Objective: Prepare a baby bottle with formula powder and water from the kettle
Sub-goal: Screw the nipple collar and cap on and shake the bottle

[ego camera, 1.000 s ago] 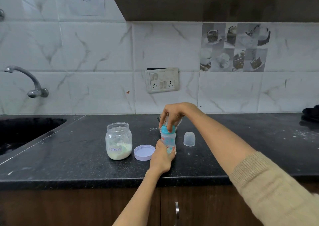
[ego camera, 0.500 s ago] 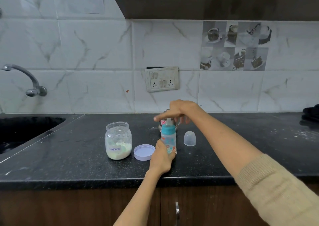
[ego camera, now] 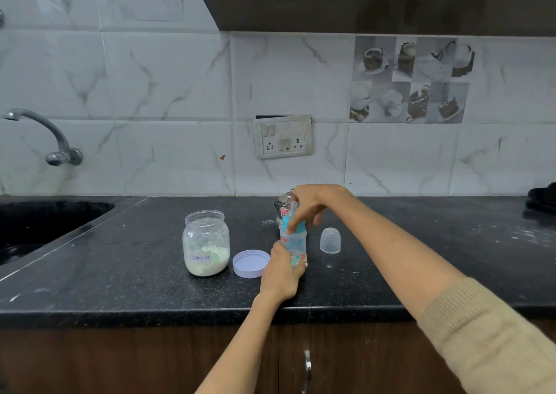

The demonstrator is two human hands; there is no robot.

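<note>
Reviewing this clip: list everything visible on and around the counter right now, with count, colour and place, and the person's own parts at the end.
baby bottle: 1, clear with teal collar, upright at counter middle
formula jar: 1, clear glass, pale powder inside, lid off, left of the bottle
jar lid: 1, lilac, lying between jar and bottle
bottle cap: 1, clear dome, right of the bottle
kettle: 1, metal, behind the bottle, mostly hidden
counter: 1, black speckled
sink: 1, dark, far left
tap: 1, metal, on the wall above the sink
socket plate: 1, white, on the tiles
left hand: grips the bottle's body
right hand: fingers on the teal collar
</note>
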